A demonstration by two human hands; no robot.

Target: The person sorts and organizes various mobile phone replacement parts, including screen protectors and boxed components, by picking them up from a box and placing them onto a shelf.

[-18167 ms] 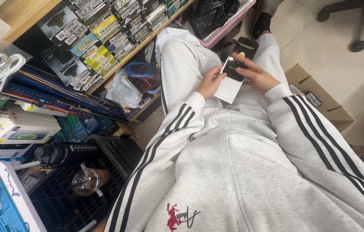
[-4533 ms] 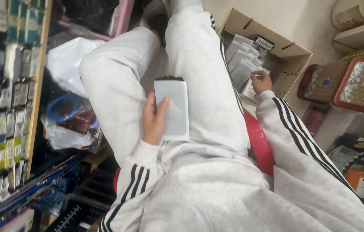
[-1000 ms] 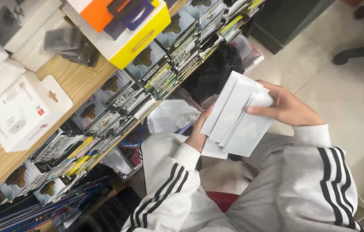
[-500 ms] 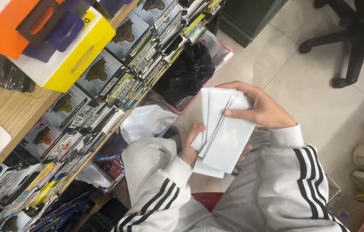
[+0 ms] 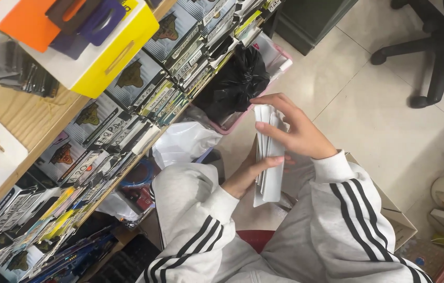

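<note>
Packs [image 5: 267, 157] of flat white sleeves are sitting edge-on between both hands, up in the air above the person's lap, not resting on anything. Left hand [image 5: 248, 175] is cupping the stack from below and pressing its thumb along the near side, while the right hand [image 5: 292, 131] is curling over the top, fingers pinching the upper edges together. Honestly the risk I'm seeing is the stack fanning out: the sleeves look slick and only the top and bottom are being squeezed, so a loose one in the middle could be sliding out sideways. If that's happening, it's dropping toward the floor [image 5: 379, 120] or into the pink bin [image 5: 279, 65] with the black bag [image 5: 237, 78] just beyond the hands. The shelf [image 5: 28, 126] edge on the left is also close, crammed with boxes [image 5: 143, 99], so an elbow swinging that way could be knocking some off.
</note>
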